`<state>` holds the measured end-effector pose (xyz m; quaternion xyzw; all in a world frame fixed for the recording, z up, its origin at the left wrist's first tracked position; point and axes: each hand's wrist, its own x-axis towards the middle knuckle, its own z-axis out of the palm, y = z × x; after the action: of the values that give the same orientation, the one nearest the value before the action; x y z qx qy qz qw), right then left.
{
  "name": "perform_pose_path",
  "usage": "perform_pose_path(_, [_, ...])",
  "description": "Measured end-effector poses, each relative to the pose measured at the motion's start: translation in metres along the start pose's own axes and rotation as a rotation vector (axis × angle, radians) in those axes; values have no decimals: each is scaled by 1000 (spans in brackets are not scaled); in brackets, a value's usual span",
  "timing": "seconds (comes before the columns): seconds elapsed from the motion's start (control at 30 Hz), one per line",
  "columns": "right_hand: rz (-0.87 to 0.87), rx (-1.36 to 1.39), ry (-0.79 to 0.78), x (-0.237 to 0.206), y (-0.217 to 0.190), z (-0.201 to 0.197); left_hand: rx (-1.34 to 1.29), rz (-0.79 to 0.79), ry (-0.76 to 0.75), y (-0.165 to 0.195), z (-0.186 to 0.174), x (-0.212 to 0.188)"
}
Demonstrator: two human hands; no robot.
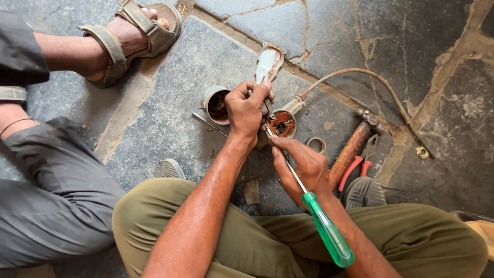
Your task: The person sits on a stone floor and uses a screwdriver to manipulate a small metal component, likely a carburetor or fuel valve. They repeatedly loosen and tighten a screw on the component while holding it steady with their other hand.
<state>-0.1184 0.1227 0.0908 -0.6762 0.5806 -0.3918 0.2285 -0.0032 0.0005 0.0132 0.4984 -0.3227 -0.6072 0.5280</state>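
stone floor: left hand (246, 110) grips open round fitting (281, 123), copper inside; right hand (303, 167) grips green-handled screwdriver (319, 219).

The floor (170, 103) was rough grey stone, laid in irregular slabs with sandy, cracked joints (453, 56) running between them. Daylight fell evenly over it, bright toward the upper right, with soft shadows. Dust and grit speckled the slabs, and a pale worn streak (126, 110) crossed the left one.

A wooden-handled hammer (354, 146) and red-handled pliers (362, 162) lie right on the stone floor (170, 98); a sandalled foot (131, 36) rests far left.
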Motion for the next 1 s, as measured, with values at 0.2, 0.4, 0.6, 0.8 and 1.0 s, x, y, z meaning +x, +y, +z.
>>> perform_pose_path(0.2, [30, 2, 10, -2, -3, 0, -9, 43, 1, 0, 0, -1])
perform_pose_path(0.4, [53, -7, 9, -2, -5, 1, 15, -5, 12, 1, 0, -1])
perform_pose_path(0.6, [79, -3, 9, -1, -6, 1, -30, 5, -18, -1, 0, -1])
perform_pose_path(0.8, [59, 17, 8, -1, -5, -1, -41, 9, -15, -2, 0, -1])
perform_pose_path(1.0, [80, 8, 8, -1, -4, -1, -24, 6, -6, -3, 0, -1])
